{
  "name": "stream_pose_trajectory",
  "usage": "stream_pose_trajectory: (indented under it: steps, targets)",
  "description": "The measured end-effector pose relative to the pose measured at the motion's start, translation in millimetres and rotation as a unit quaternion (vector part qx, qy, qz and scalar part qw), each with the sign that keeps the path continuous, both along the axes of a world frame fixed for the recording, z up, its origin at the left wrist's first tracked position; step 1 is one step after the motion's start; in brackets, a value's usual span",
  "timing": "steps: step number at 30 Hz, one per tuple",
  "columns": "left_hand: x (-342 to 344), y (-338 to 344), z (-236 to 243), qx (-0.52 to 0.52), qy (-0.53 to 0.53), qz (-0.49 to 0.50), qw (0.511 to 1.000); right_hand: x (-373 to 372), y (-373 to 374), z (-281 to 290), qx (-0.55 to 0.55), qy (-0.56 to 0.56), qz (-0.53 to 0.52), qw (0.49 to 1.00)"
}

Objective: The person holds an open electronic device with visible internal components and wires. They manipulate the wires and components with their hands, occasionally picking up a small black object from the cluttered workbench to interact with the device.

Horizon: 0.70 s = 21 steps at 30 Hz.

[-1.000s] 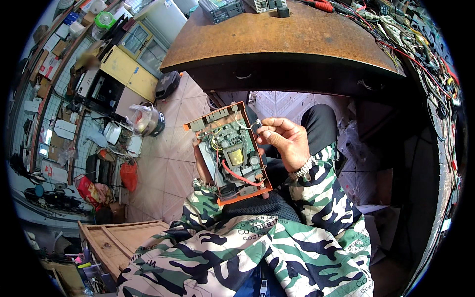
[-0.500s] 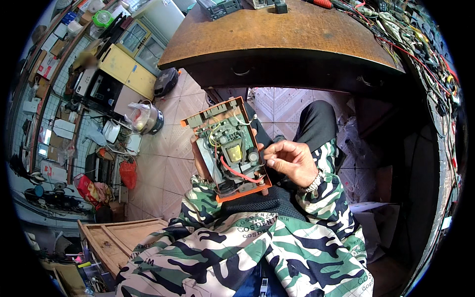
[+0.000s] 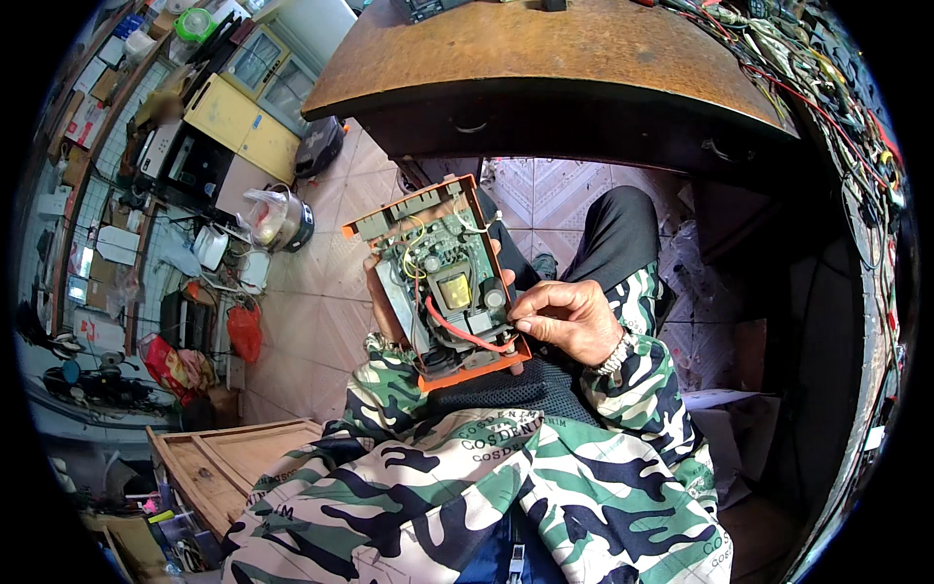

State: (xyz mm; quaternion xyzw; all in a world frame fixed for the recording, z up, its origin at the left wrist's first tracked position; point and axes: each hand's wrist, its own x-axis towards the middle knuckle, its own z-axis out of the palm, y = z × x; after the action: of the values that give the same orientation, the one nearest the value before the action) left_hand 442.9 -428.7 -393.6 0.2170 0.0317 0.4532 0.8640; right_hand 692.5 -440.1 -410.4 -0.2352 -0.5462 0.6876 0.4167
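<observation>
An opened electrical device in an orange metal case [image 3: 449,378] is tilted above my lap. Inside it a circuit board [image 3: 443,255] carries a yellow-wrapped transformer [image 3: 454,291], a thick red wire [image 3: 457,329] and thin yellow and white wires. My left hand [image 3: 381,313] grips the case from its left side and underneath; fingertips show at the far right edge. At the lower right edge, near the red wire's end, my right hand [image 3: 574,319] has thumb and forefinger closed in a pinch. Whatever sits between those fingertips is too small to make out.
A brown wooden desk [image 3: 545,58] with dark drawers stands ahead. Tangled cables [image 3: 788,68] line the right side. Shelves with boxes, a yellow cabinet [image 3: 243,127] and a bagged bucket [image 3: 282,222] are on the left; a wooden panel [image 3: 229,467] lies lower left.
My right hand's fingertips have come down along the device's right edge, and thumb and forefinger are closer together. The device stays in my left hand; the whole view has shifted slightly.
</observation>
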Motion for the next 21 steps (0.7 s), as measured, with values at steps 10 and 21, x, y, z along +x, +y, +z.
stream_pose_trajectory:
  steps: [10, 21]
  targets:
    - [-25.1, -9.5, -1.3, 0.038, 0.193, 0.262, 0.945, 1.1, -2.3, 2.0, 0.085, -0.043, -0.038, 0.995]
    - [-24.2, -15.8, -8.3, 0.054, 0.26, 0.344, 0.901, 0.0, -6.1, 8.5, 0.112, -0.072, -0.053, 0.99]
